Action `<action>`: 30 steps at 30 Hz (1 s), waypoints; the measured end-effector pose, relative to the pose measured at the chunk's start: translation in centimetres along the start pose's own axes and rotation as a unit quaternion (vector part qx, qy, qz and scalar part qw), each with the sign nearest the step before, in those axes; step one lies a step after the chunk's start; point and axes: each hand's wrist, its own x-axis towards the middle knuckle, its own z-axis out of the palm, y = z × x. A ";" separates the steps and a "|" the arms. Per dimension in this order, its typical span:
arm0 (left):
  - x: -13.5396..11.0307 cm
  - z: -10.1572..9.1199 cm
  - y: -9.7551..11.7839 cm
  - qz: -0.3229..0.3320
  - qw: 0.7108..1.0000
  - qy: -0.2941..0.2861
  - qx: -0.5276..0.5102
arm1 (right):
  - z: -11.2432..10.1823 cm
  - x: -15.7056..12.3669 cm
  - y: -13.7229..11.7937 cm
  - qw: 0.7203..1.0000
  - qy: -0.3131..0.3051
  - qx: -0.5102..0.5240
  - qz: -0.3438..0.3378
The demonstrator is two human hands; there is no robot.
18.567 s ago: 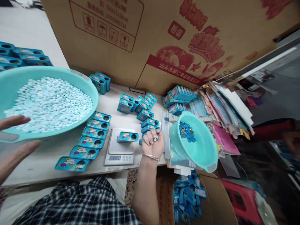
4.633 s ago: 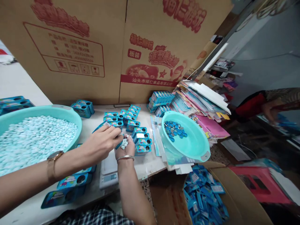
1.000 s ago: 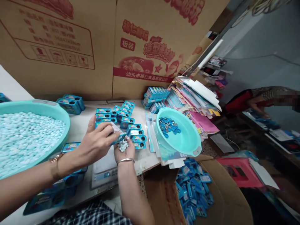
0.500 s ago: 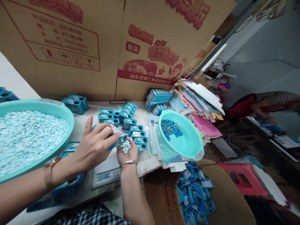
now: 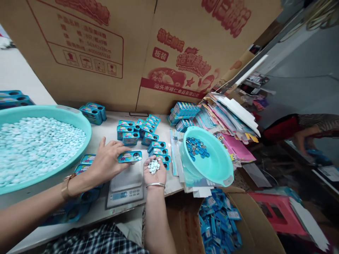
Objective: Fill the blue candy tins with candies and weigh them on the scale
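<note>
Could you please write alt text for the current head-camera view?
The left hand holds a blue CARAMELO container beside the right hand, whose upturned palm cradles pale candies. A digital scale reading 0.0 sits between a large turquoise basin of similar candies and a smaller turquoise basin of round caps.

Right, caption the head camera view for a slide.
Left hand holds a blue box by a scale while the right hand cups pale candies.

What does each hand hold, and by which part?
Left hand: a blue box, by the end opposite its hole. Right hand: pale candies, loose in the palm.
</note>
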 end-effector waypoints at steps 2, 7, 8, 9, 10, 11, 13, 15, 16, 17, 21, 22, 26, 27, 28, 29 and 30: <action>-0.9 1.2 -0.3 -0.012 1.000 -0.022 -0.012 | -0.3 -0.1 -0.6 0.999 0.020 0.025 -0.012; -2.4 2.8 0.0 -0.007 0.999 -0.045 -0.002 | -0.7 -0.2 -1.4 0.999 0.024 0.020 -0.038; -2.6 2.9 0.1 -0.006 0.999 -0.045 0.004 | -0.8 -0.2 -1.5 0.999 0.022 0.018 -0.039; -2.7 2.8 0.2 -0.006 0.999 -0.046 0.010 | -0.9 -0.2 -1.6 0.999 0.021 0.018 -0.039; -2.9 2.6 0.3 -0.006 0.999 -0.049 0.015 | -1.0 -0.3 -1.8 0.999 0.020 0.018 -0.039; -3.0 2.3 0.4 -0.005 0.998 -0.052 0.020 | -1.2 -0.3 -1.9 0.999 0.018 0.018 -0.039; -3.1 1.0 0.4 -0.003 0.999 -0.047 0.026 | -1.6 -0.5 -2.4 0.999 0.010 0.012 -0.045; -3.2 -1.1 0.0 0.000 0.999 -0.022 0.027 | -2.0 -0.6 -3.1 0.998 0.002 -0.001 -0.059; -3.2 -2.4 -0.2 -0.001 1.000 -0.002 0.024 | -2.2 -0.7 -3.4 0.998 0.004 -0.003 -0.062; -3.2 -3.7 -0.5 -0.005 1.000 0.019 0.020 | -2.3 -0.8 -3.8 0.998 0.011 0.001 -0.062; -3.9 -7.8 -2.1 -0.027 0.996 0.088 -0.002 | -2.4 -1.3 -4.9 0.993 0.076 0.073 -0.046; -4.1 -8.3 -2.5 -0.031 0.995 0.095 -0.003 | -2.3 -1.3 -5.0 0.991 0.089 0.090 -0.044; -5.2 -8.1 -3.6 -0.039 0.996 0.084 0.007 | -2.0 -1.4 -5.0 0.991 0.091 0.094 -0.041; -5.3 -7.8 -3.7 -0.040 0.996 0.077 0.008 | -2.1 -1.3 -4.9 0.992 0.080 0.083 -0.043; -5.4 -7.6 -3.7 -0.040 0.997 0.071 0.007 | -2.2 -1.3 -4.7 0.994 0.069 0.072 -0.043; -5.4 -7.4 -3.6 -0.039 0.997 0.067 0.006 | -2.3 -1.2 -4.6 0.995 0.059 0.063 -0.041; -5.4 -7.2 -3.5 -0.035 0.997 0.063 0.003 | -2.5 -1.1 -4.5 0.996 0.050 0.056 -0.039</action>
